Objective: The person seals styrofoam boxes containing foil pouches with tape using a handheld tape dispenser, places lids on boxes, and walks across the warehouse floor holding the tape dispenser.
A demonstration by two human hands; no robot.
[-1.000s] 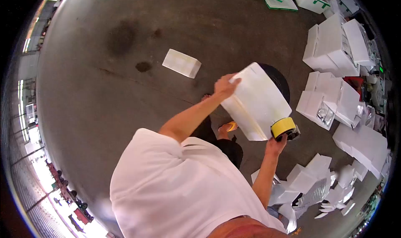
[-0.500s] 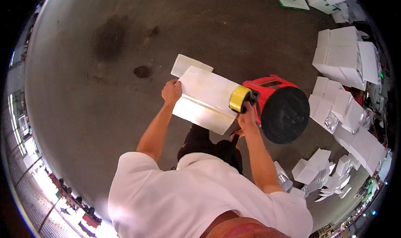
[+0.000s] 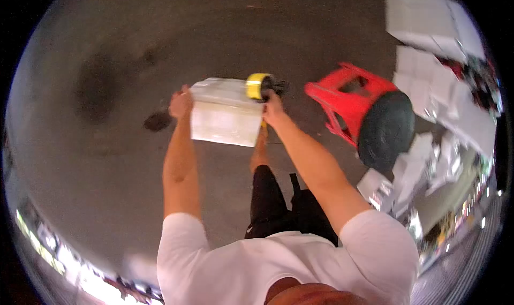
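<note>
A white foam box (image 3: 225,124) is held out in front of me between both hands, with a shiny strip across its upper part. My left hand (image 3: 182,102) closes on the box's left edge. On the right side, my right hand (image 3: 272,108) is wrapped around a tape dispenser with a wide yellow roll (image 3: 257,86), which sits against the box's upper right corner. The same hand is right at the box's right edge. Motion blurs the fingers somewhat.
A red stool (image 3: 356,99) with a round black seat (image 3: 386,131) stands to my right. Beyond it, white foam boxes (image 3: 423,21) are stacked along the right side, with loose white pieces (image 3: 412,168) lower down. A dark stain (image 3: 157,121) marks the floor at left.
The box and tape dispenser have moved up and left in view, and the box has turned more level. The view has swung, shifting the stool and stacked boxes. Both hands keep their hold.
</note>
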